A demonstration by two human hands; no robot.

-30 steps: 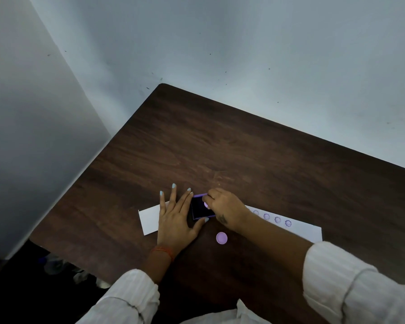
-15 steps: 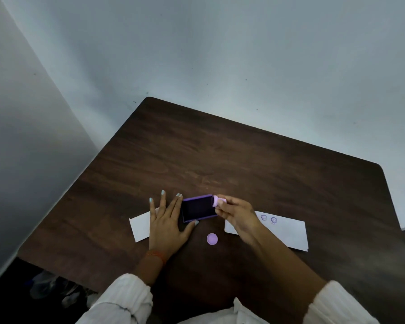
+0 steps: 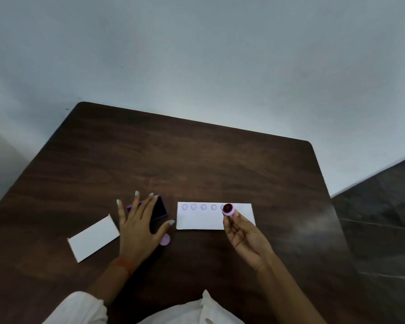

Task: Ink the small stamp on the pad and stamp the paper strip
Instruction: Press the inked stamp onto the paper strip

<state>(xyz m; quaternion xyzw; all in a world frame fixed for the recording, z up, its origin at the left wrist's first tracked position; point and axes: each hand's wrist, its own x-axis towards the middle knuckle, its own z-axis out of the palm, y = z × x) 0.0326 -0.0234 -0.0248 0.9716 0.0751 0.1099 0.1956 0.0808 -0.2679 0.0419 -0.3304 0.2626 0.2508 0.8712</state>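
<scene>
A white paper strip (image 3: 204,219) lies on the dark wooden table (image 3: 197,164), with a row of several faint purple round prints along its far edge. My right hand (image 3: 243,237) holds the small pink stamp (image 3: 228,209) over the strip, its dark inked face tilted up toward me, just right of the last print. My left hand (image 3: 139,226) lies flat with fingers spread, covering the near part of the purple ink pad (image 3: 160,208). The pad's dark surface shows to the right of my fingers.
A round pink cap (image 3: 165,239) lies by my left thumb. A second white paper piece (image 3: 92,237) lies at the left. The table's far edge meets a pale wall; dark floor shows at the right.
My right hand has lifted the stamp off the ink pad and carried it right, over the paper strip. The left hand stays on the pad. The view has swung to the right.
</scene>
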